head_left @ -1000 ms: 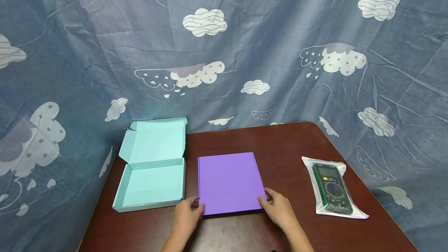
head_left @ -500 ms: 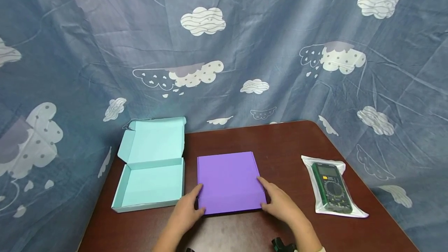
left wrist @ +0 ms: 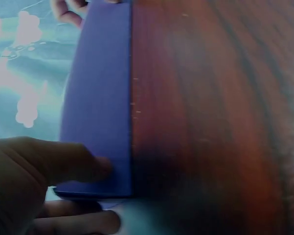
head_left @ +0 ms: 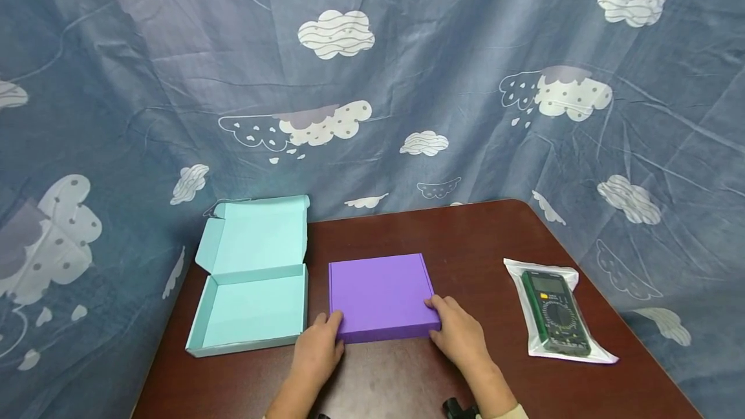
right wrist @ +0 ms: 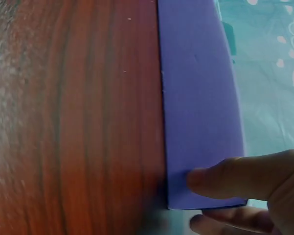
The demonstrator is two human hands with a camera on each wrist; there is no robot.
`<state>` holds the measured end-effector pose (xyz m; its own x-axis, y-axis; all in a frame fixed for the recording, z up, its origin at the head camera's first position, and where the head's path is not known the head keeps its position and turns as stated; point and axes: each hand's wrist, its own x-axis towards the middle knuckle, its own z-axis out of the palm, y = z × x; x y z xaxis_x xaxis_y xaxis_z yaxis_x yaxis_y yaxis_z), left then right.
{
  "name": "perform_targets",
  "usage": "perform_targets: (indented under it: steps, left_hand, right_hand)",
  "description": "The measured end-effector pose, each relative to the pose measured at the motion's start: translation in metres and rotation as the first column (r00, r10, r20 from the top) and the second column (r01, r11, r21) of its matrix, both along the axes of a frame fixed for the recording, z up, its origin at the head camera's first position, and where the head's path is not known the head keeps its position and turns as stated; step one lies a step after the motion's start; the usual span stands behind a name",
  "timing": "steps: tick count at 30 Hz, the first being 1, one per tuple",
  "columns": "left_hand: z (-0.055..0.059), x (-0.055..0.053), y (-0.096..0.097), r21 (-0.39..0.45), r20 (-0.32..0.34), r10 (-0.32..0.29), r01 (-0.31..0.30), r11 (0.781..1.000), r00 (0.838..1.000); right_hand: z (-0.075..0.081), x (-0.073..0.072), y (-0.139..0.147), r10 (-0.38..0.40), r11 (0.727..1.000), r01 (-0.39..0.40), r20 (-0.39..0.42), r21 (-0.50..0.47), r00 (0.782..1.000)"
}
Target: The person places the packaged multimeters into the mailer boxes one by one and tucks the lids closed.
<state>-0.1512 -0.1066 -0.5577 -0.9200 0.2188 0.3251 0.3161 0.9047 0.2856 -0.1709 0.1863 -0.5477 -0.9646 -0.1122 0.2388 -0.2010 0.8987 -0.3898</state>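
Note:
A closed purple cardboard box (head_left: 381, 296) lies flat at the middle of the table in the head view, its front face toward me. At its near left corner, my left hand (head_left: 317, 349) grips it; the left wrist view shows the thumb (left wrist: 83, 164) on the front face and fingers round the side. My right hand (head_left: 460, 335) holds the near right corner the same way, its thumb (right wrist: 215, 181) pressed on the front face in the right wrist view. Left of it stands a light turquoise box (head_left: 256, 309) with its lid raised and nothing inside.
A green multimeter (head_left: 555, 312) in a clear and white bag (head_left: 538, 346) lies on the right side of the dark brown wooden table (head_left: 465, 238). A blue curtain with cloud prints (head_left: 372, 83) hangs behind and around the table.
The purple box's lid has come down at the front, and the front face now shows. Both hands have shifted from the lid's edge, loosened, then gripped the near corners.

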Motion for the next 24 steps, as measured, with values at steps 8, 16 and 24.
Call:
perform_targets:
  steps: [8,16,24]
  left_hand:
    - [-0.01,-0.003,0.005,0.0,-0.092,0.051,-0.052,0.999,0.994]
    - [-0.001,-0.019,0.027,-0.058,-0.073,0.068,-0.072,0.996,0.995]
    - [0.002,-0.054,0.061,-0.106,-0.052,0.104,-0.109,0.988,0.993]
  right_hand:
    - [-0.003,-0.005,-0.003,-0.072,0.997,0.071,-0.005,-0.038,0.997]
    - [-0.001,-0.021,0.008,-0.123,0.991,0.125,0.032,-0.056,0.992]
    - [0.006,-0.057,0.029,-0.176,0.982,0.18,0.083,-0.049,0.981]
